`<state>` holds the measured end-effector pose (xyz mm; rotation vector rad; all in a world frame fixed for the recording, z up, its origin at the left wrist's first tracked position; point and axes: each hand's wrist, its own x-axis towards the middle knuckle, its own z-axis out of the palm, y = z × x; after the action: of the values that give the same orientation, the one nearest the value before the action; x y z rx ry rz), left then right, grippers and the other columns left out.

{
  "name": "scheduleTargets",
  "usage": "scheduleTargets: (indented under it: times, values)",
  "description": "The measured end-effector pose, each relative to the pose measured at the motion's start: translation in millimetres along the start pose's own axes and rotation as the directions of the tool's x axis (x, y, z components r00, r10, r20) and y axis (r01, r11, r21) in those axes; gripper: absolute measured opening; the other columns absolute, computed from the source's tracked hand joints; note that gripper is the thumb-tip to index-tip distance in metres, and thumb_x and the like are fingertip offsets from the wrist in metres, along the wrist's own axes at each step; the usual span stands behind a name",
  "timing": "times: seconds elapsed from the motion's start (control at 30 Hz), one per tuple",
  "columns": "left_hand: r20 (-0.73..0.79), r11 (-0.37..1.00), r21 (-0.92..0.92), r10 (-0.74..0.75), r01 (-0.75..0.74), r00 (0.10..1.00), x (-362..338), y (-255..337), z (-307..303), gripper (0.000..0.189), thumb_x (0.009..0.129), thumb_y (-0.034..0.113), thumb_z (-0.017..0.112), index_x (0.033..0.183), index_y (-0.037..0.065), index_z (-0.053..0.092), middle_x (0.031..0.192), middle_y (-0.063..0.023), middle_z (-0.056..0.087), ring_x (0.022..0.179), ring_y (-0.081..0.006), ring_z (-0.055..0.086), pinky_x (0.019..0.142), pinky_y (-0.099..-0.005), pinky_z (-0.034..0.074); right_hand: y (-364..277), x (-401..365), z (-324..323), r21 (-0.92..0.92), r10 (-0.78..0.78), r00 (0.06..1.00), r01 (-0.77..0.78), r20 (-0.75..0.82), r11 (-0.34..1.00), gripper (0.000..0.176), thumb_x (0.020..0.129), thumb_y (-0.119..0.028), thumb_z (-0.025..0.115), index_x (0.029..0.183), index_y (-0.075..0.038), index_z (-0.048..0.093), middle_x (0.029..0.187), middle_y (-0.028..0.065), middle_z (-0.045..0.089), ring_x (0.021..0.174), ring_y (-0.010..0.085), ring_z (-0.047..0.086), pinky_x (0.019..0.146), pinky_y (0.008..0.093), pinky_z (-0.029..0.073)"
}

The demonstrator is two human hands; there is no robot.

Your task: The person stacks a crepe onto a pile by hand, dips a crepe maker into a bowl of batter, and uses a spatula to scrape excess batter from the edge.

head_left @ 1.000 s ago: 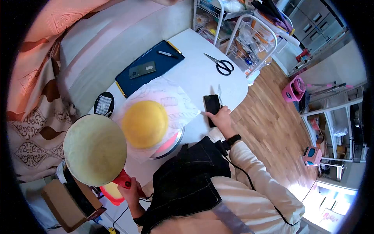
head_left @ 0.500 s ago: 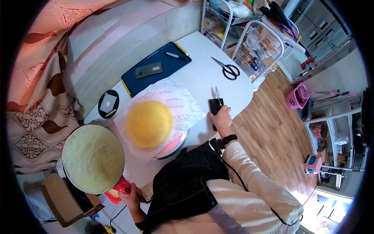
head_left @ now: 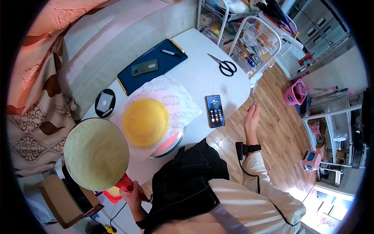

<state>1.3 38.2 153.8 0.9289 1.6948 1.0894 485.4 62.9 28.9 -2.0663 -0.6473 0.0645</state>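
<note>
My left hand (head_left: 134, 197) is wrapped round the red handle (head_left: 124, 183) of a round pan (head_left: 96, 155) with a pale, flat layer inside. My right hand (head_left: 252, 119), at the right of the white table (head_left: 196, 84), pinches a thin metal utensil (head_left: 254, 93) that points away from me. On the table lies a phone (head_left: 215, 111) with its screen lit. A round yellow cake-like piece (head_left: 145, 122) rests on printed paper (head_left: 171, 97) over a round turntable (head_left: 177, 140).
Black-handled scissors (head_left: 226, 67) lie near the far right table edge. A dark blue tray (head_left: 167, 64) holds another phone (head_left: 144, 67) and a pen. A black-rimmed disc (head_left: 105, 103) sits at left. Beyond stand a white rack (head_left: 253, 43) and a pink bucket (head_left: 295, 93).
My right hand has moved right, off the phone and past the table edge, with the thin utensil in it. The phone's screen now shows lit. The pan has shifted slightly.
</note>
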Motion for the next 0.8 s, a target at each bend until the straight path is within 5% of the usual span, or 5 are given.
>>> scheduleTargets:
  times: [0.23,0.33,0.4,0.5,0.8]
  values:
    - [0.118,0.998,-0.062,-0.014,0.021,0.993,-13,9,12,0.023,0.072,-0.003,0.059,0.086,0.004,0.043,0.053,-0.0044,0.046,0.038,-0.0154,0.044,0.035,-0.028,0.037,-98,-9,-2,0.28,-0.327,0.941,0.292,0.084,0.915,0.016,0.085,-0.013,0.052,0.091,0.0,0.056,0.07,0.0117,0.058,0.062,0.0164,0.055,0.057,0.0283,0.043]
    - [0.238,0.991,-0.116,-0.036,0.066,0.971,-14,3,2,0.026,0.067,0.001,0.063,0.084,0.004,0.044,0.055,-0.0056,0.049,0.042,-0.016,0.047,0.039,-0.0285,0.039,-192,-34,-4,0.48,-0.517,0.835,0.382,0.187,0.79,0.01,0.079,-0.007,0.056,0.086,0.0,0.058,0.068,0.0107,0.057,0.059,0.017,0.055,0.054,0.0263,0.042]
    - [0.327,0.975,-0.192,-0.046,0.114,0.944,-16,18,8,0.028,0.066,0.002,0.065,0.084,0.003,0.043,0.052,-0.0055,0.047,0.04,-0.0159,0.046,0.038,-0.0282,0.038,-242,-45,-11,0.548,-0.754,0.601,0.549,0.266,0.631,0.01,0.076,-0.006,0.057,0.084,0.0,0.058,0.065,0.0106,0.055,0.055,0.0206,0.054,0.051,0.0271,0.042]
    - [0.423,0.975,-0.221,0.097,-0.001,0.901,-17,32,13,0.013,0.075,-0.002,0.058,0.073,0.004,0.046,0.048,-0.0025,0.045,0.037,-0.011,0.044,0.033,-0.0238,0.035,-295,-47,-9,0.628,-0.87,0.451,0.623,0.198,0.466,0.009,0.074,-0.007,0.058,0.081,-0.001,0.059,0.062,0.0097,0.053,0.052,0.0238,0.052,0.048,0.0286,0.041]
    - [0.399,0.981,-0.192,0.047,0.034,0.916,-22,24,-3,0.012,0.076,0.003,0.06,0.076,0.003,0.048,0.048,-0.002,0.047,0.036,-0.0096,0.044,0.032,-0.0223,0.033,-351,-55,2,0.653,-0.974,0.187,0.724,0.127,0.224,0.008,0.071,-0.009,0.06,0.077,-0.004,0.059,0.061,0.0071,0.054,0.05,0.0227,0.053,0.045,0.03,0.041]
